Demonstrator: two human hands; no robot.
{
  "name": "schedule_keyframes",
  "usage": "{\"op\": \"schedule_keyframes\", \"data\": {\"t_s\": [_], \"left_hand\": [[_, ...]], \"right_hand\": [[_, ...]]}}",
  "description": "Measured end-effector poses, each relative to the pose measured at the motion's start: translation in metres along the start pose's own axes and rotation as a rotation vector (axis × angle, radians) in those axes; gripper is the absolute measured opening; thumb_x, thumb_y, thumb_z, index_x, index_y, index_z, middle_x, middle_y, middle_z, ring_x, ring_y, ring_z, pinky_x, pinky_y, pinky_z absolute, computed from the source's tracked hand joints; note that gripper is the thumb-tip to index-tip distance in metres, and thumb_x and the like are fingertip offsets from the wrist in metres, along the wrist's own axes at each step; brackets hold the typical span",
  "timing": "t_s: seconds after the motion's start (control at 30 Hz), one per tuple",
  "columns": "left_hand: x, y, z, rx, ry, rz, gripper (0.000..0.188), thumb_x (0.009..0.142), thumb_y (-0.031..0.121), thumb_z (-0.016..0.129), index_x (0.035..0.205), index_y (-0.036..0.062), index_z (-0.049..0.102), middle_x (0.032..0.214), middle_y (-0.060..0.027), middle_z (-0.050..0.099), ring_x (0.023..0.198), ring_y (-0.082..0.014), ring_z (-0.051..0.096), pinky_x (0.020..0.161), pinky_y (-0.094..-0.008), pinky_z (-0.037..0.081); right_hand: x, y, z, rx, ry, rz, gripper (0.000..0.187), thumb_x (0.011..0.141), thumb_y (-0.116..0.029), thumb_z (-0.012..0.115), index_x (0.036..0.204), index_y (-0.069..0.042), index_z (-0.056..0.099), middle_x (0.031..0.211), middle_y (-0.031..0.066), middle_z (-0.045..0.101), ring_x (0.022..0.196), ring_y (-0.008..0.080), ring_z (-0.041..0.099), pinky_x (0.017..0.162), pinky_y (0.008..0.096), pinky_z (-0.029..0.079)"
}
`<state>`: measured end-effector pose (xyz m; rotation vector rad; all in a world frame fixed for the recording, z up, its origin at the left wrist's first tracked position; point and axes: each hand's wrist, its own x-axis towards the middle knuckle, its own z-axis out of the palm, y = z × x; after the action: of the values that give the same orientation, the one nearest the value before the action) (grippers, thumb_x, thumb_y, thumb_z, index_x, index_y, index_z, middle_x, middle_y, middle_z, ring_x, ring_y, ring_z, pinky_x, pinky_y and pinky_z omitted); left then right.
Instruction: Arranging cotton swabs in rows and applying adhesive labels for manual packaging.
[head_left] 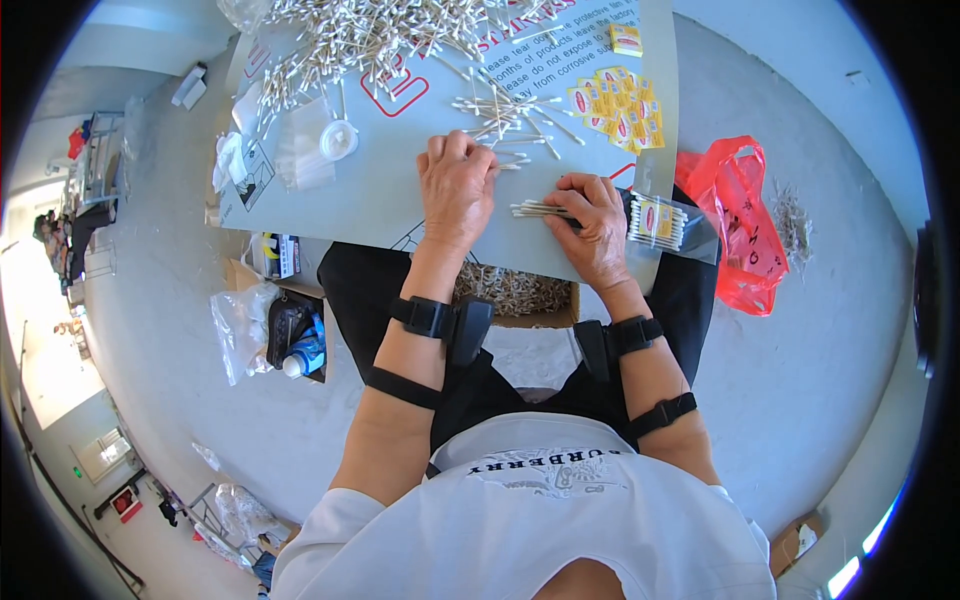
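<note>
My right hand is closed round a small bundle of cotton swabs, whose tips point left over the table's near edge. To its left, my left hand has its fingers curled together on the tabletop, with a few loose cotton swabs at its fingertips. Just beyond lies a small scattered group of swabs, and a big heap of swabs covers the far side. Right of my right hand is a clear packet of swabs with a yellow card inside.
Yellow cards lie spread at the table's right, with a small stack behind them. Clear plastic bags and a round white container sit at the left. A red plastic bag hangs beside the right edge. A carton of swabs is below the table.
</note>
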<state>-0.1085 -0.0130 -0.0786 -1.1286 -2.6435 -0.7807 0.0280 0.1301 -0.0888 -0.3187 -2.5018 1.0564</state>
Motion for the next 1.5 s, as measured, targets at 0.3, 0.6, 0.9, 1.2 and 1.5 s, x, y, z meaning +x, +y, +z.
{"op": "schedule_keyframes", "data": {"t_s": [0.3,0.6,0.9,1.2,1.5], "left_hand": [[-0.004,0.021,0.012,-0.031,-0.014,0.036,0.017,0.066,0.008,0.076,0.076,0.0125,0.064,0.087,-0.0001,0.053,0.091,-0.0246,0.049,0.079,-0.0392,0.037],[-0.007,0.031,0.016,-0.071,-0.023,0.048,0.015,0.067,0.007,0.076,0.075,0.0115,0.063,0.087,-0.0008,0.054,0.091,-0.0248,0.049,0.077,-0.0399,0.038],[-0.002,0.022,0.018,-0.132,0.026,0.001,0.024,0.066,0.001,0.075,0.086,0.0104,0.064,0.091,-0.0025,0.056,0.094,-0.0274,0.051,0.082,-0.0402,0.039],[-0.011,0.015,0.013,-0.155,0.082,-0.032,0.026,0.065,-0.002,0.072,0.087,0.0098,0.063,0.094,-0.0040,0.055,0.097,-0.0286,0.050,0.082,-0.0413,0.039],[-0.024,0.023,0.000,-0.229,0.058,0.059,0.020,0.063,0.002,0.072,0.080,0.0100,0.065,0.089,-0.0028,0.056,0.092,-0.0264,0.052,0.081,-0.0386,0.041]], "right_hand": [[0.002,-0.001,0.002,0.018,0.053,0.029,0.034,0.066,-0.011,0.074,0.099,-0.009,0.065,0.102,0.0064,0.060,0.095,0.0289,0.056,0.084,0.0399,0.045],[-0.001,0.001,0.005,0.124,0.147,0.080,0.031,0.066,-0.004,0.072,0.096,-0.005,0.064,0.102,0.0104,0.061,0.097,0.0314,0.058,0.084,0.0402,0.048],[-0.001,0.000,0.001,0.172,0.114,0.080,0.027,0.064,0.001,0.071,0.089,-0.003,0.063,0.103,0.0109,0.060,0.097,0.0306,0.058,0.084,0.0389,0.048],[-0.003,0.002,0.001,0.125,0.102,0.030,0.017,0.065,0.000,0.071,0.081,-0.004,0.065,0.102,0.0087,0.061,0.094,0.0277,0.058,0.081,0.0373,0.048],[-0.005,0.002,0.000,0.135,0.088,0.007,0.015,0.065,0.001,0.071,0.078,-0.004,0.065,0.101,0.0085,0.060,0.086,0.0253,0.056,0.078,0.0362,0.048]]}}
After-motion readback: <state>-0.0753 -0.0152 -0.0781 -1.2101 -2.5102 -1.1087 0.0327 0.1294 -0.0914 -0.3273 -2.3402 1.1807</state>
